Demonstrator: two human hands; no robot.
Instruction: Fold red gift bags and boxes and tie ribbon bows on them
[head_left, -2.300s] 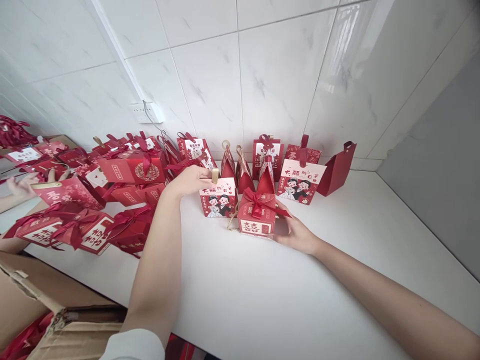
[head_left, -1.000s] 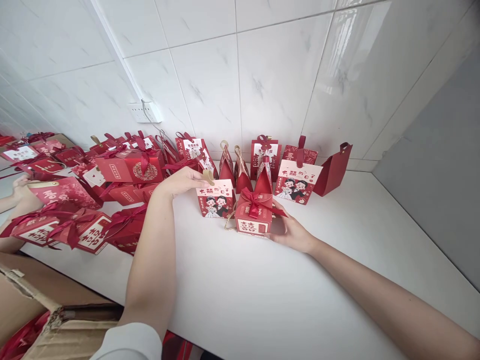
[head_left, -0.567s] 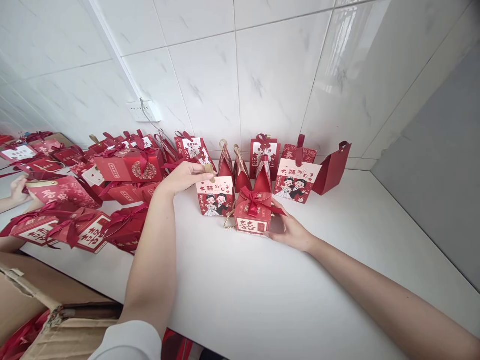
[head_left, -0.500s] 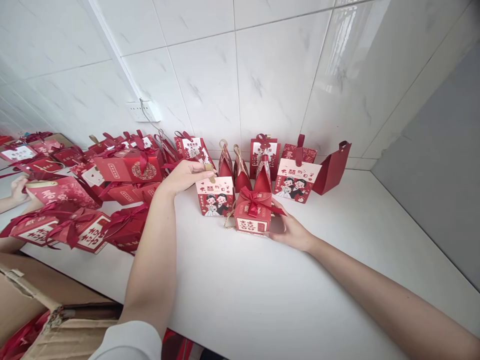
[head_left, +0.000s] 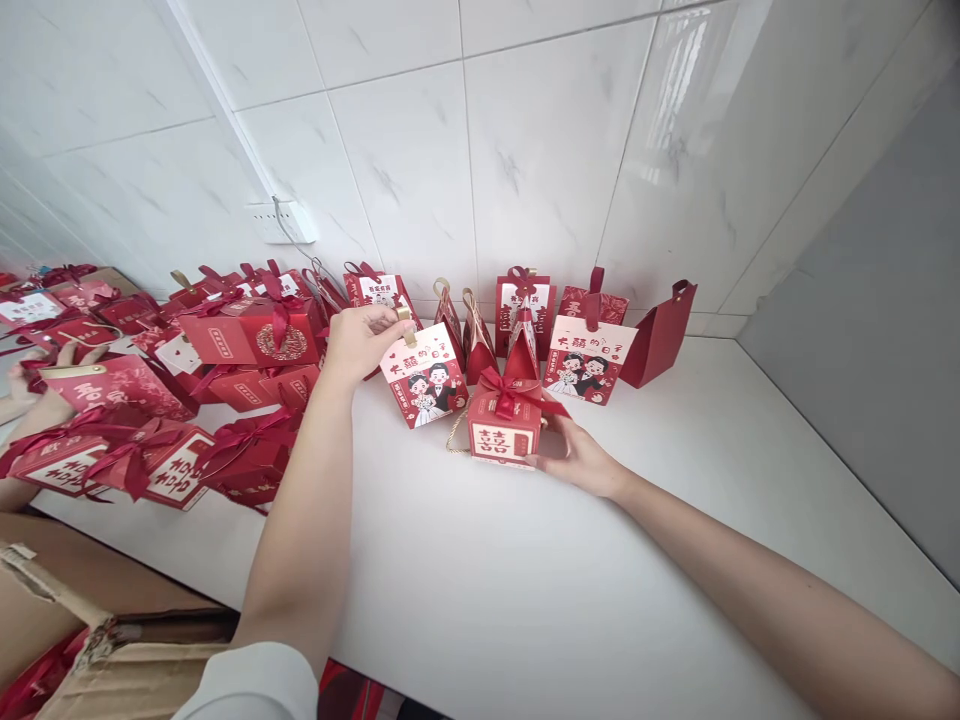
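Observation:
My left hand (head_left: 365,345) pinches the gold ribbon loop on top of a pink and red gift box (head_left: 429,388) printed with a cartoon bridal couple; the box hangs tilted from it. In front and to the right, my right hand (head_left: 576,455) grips the right side of a red gift box (head_left: 504,430) with a ribbon bow, a cream label on its front and a gold cord at its left. Close behind it stand narrow red peaked boxes (head_left: 523,350). A matching couple-print box (head_left: 586,362) is upright to the right.
Red boxes with ribbons (head_left: 172,462) crowd the white table (head_left: 480,600) on the left, where another person's hand (head_left: 52,375) holds one. An open cardboard box (head_left: 142,680) is at lower left. A plain red box (head_left: 660,335) stands near the tiled wall (head_left: 555,150).
The couple-print box under my left hand has risen slightly and tilted. My right hand and its red box have stayed nearly in place. The other person's hands have shifted at the left.

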